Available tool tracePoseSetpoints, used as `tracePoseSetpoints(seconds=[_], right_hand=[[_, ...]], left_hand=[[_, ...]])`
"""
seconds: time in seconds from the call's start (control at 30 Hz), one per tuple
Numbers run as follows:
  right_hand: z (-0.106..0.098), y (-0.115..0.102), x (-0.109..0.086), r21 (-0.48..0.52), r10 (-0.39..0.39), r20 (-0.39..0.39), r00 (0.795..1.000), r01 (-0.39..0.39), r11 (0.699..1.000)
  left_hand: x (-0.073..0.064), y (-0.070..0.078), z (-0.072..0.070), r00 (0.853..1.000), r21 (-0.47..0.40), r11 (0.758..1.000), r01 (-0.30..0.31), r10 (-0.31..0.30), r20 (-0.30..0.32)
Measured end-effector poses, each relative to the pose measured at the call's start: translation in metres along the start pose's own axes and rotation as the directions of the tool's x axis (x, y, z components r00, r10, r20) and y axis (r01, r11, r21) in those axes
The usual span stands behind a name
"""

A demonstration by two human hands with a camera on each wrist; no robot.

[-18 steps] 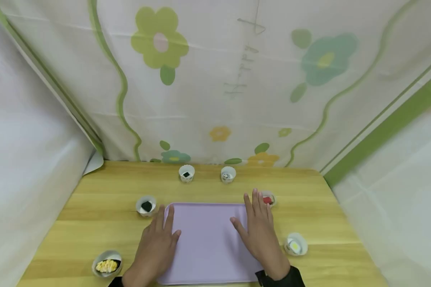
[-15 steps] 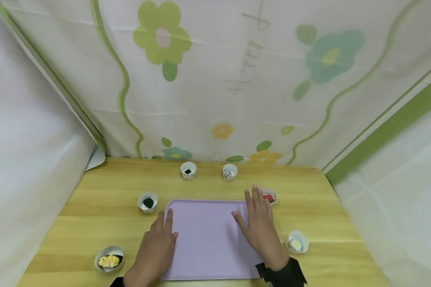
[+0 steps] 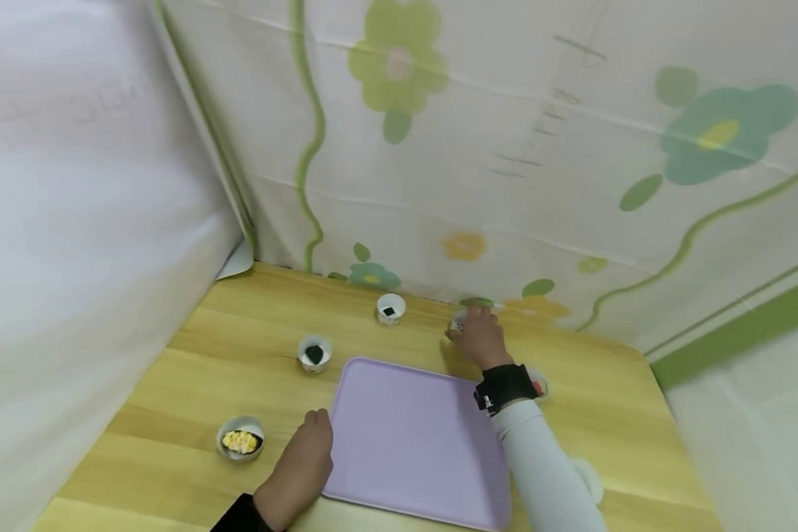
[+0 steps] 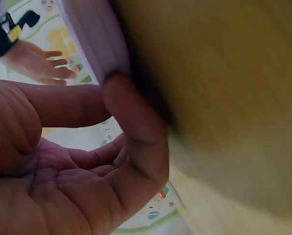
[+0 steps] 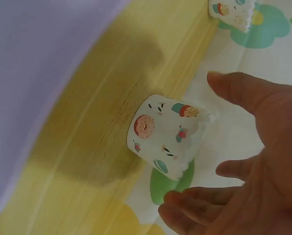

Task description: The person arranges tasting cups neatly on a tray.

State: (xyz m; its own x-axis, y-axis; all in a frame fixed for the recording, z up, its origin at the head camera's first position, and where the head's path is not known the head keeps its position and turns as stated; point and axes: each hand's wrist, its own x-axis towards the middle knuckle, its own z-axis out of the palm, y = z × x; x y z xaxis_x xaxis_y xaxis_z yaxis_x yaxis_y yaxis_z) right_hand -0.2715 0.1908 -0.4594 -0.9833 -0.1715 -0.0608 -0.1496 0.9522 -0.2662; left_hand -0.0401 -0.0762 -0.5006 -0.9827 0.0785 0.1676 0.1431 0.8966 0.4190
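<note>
The left hand (image 3: pixel 301 465) pinches a lilac rectangular tray (image 3: pixel 415 443) at its nine-o'clock edge; the right hand (image 3: pixel 482 340), grip apart, is just beside a white printed paper cup (image 5: pixel 166 133), one o'clock from the tray.

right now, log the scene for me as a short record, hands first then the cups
left hand: pinches the left edge of the purple tray
right hand: fingers spread about a patterned cup, no clear contact
far-left cup: holds a small dark piece
mid-left cup: holds a dark piece
near-left cup: holds a yellow-topped piece
mid-right cup: partly behind the wrist, something red showing
near-right cup: partly behind the sleeve, contents hidden
</note>
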Motion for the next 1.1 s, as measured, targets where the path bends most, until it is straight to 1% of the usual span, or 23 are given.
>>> tracePoseSetpoints(seconds=[0.07,0.17,0.23,0.4,0.47,0.6,0.7,0.8,0.9,1.1], right_hand=[[-0.003,0.007,0.001,0.001,0.016,-0.014,1.000,-0.016,1.000],[-0.005,0.012,0.003,0.014,0.008,-0.043,0.999,-0.008,1.000],[-0.006,0.012,0.002,0.027,0.012,-0.063,0.998,-0.010,1.000],[-0.005,0.010,0.001,0.039,0.031,-0.081,0.996,-0.028,0.999],[-0.004,0.009,0.001,0.033,0.028,-0.087,0.996,-0.025,0.999],[-0.004,0.009,-0.001,0.028,0.021,-0.101,0.995,-0.018,0.999],[-0.005,0.009,-0.002,0.031,0.008,-0.115,0.993,-0.004,1.000],[-0.006,0.006,-0.003,0.021,-0.018,-0.132,0.991,0.021,1.000],[-0.011,-0.002,-0.006,0.014,-0.054,-0.158,0.986,0.057,0.998],[-0.020,-0.022,-0.016,0.049,-0.130,-0.210,0.969,0.143,0.988]], left_hand=[[0.000,0.005,0.003,1.000,-0.011,1.000,-0.010,0.010,-0.013],[0.001,0.011,0.004,1.000,-0.011,1.000,-0.002,0.001,-0.029],[0.002,0.014,0.001,1.000,-0.030,0.999,0.012,-0.013,-0.013],[0.000,0.017,-0.005,0.996,-0.077,0.995,0.062,-0.057,0.066],[-0.001,0.017,-0.006,0.995,-0.085,0.994,0.069,-0.063,0.075],[-0.004,0.019,-0.004,0.997,-0.089,0.994,0.059,-0.055,0.052],[-0.005,0.020,-0.002,0.999,-0.075,0.996,0.046,-0.043,0.031],[-0.005,0.021,0.000,0.999,-0.064,0.997,0.044,-0.042,0.029],[-0.005,0.020,0.000,0.998,-0.058,0.997,0.052,-0.051,0.030],[-0.006,0.021,-0.002,0.999,-0.061,0.997,0.049,-0.048,0.016]])
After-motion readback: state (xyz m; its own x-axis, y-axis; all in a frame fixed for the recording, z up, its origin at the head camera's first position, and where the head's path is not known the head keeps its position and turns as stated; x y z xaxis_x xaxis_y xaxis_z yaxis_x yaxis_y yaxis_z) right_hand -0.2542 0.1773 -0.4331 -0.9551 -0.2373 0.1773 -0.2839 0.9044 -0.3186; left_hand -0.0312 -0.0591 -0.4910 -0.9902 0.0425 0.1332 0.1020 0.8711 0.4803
